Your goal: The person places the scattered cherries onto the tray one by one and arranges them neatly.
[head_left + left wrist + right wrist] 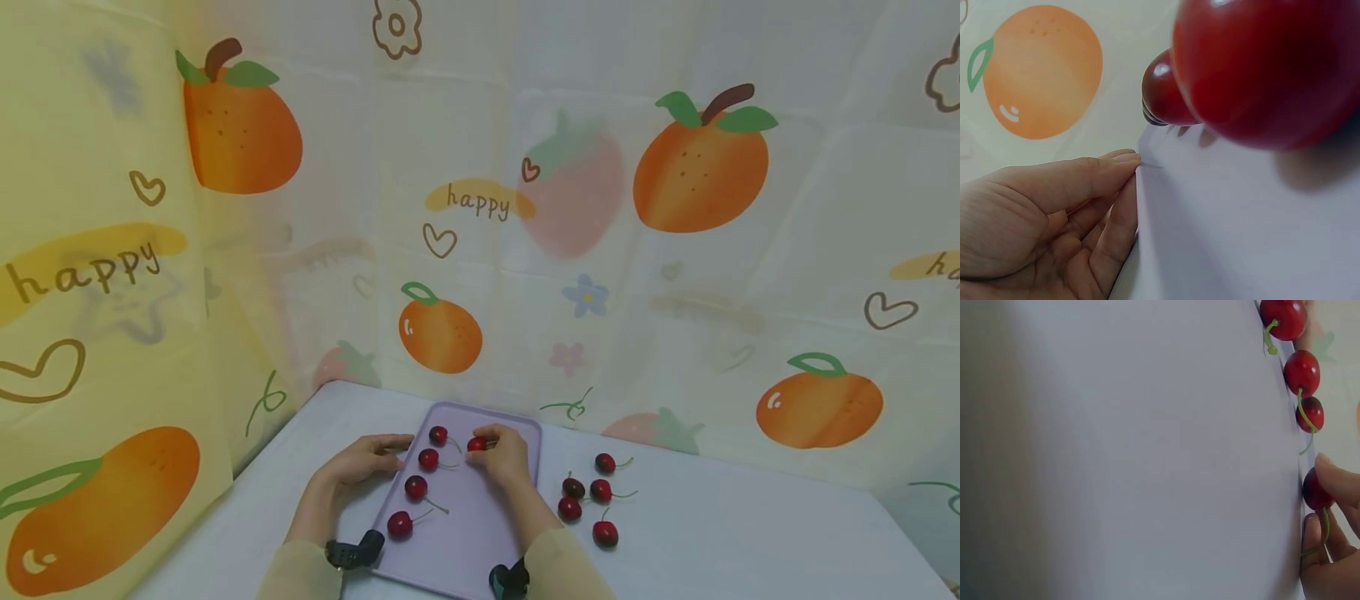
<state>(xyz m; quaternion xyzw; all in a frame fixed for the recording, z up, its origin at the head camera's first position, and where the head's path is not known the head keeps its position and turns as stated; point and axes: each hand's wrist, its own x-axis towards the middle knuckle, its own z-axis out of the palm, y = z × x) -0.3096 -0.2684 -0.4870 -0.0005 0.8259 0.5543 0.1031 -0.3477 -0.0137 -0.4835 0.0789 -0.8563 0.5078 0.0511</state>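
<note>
Lavender tray (pixel 480 533): lies flat on the white table (pixel 712 533), and both hands are on it.
Right hand (pixel 504 457): at the tray's far right corner, fingertips pinching a red cherry (pixel 477 445), whose stem runs down past the fingers (pixel 1335 484) in the wrist view.
Left hand (pixel 367 458): fingers straight, resting against the tray's left edge (pixel 1138 187), holding nothing.
Row on the tray: four more cherries (pixel 428 459), near the left edge.
Loose cherries (pixel 600 491): five, just right of the tray.
</note>
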